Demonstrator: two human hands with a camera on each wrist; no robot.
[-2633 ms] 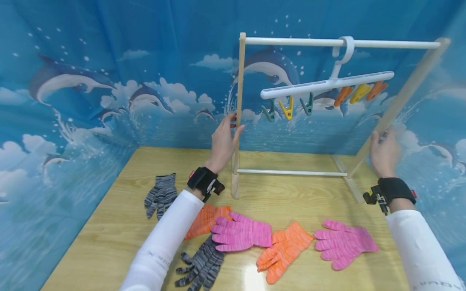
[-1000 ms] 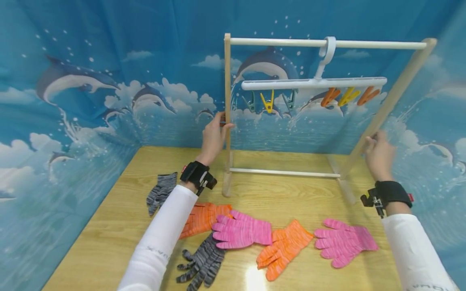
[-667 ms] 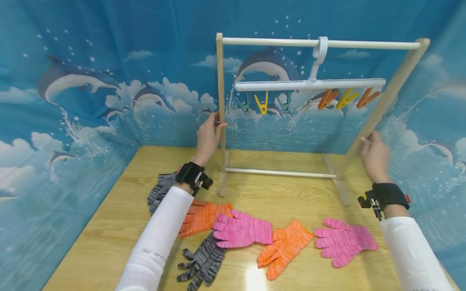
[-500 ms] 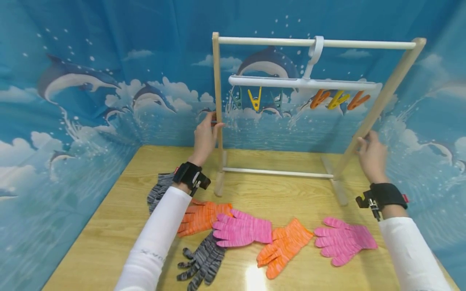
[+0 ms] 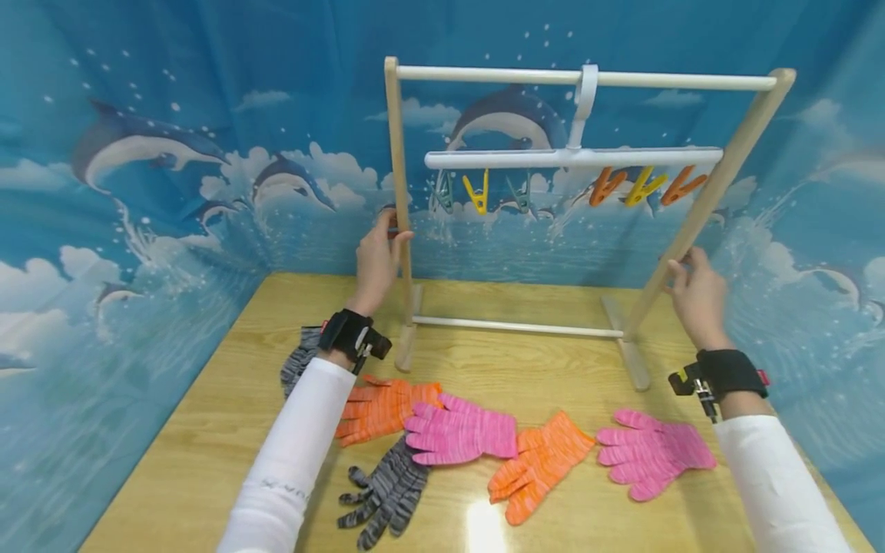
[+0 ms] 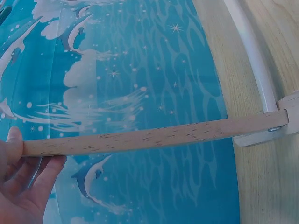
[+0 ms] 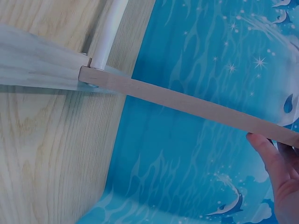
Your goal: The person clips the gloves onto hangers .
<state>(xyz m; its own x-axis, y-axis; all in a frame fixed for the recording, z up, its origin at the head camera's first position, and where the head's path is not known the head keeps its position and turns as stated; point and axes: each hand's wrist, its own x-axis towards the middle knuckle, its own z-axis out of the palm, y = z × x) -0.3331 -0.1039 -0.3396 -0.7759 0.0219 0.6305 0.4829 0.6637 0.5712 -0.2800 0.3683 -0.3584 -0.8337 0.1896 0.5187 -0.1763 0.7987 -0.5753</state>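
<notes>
A small wooden clothes rack with white crossbars stands at the back of the table. My left hand grips its left post, thumb on one side and fingers on the other. On the far side, my right hand holds the right post between thumb and fingers, which are partly cut off in the right wrist view. From the top bar hangs a white hanger, roughly level. Green, yellow and orange clips, such as the yellow clip, dangle beneath it.
In front of the rack lie knitted gloves: two pink, including a right-hand pink glove, two orange, including an orange glove, and two grey, including a grey glove. A blue dolphin curtain encloses the wooden table.
Both hands have shifted left together with the rack, which has slid left across the table. The hanger has swung from tilted to about level. The gloves lie where they were.
</notes>
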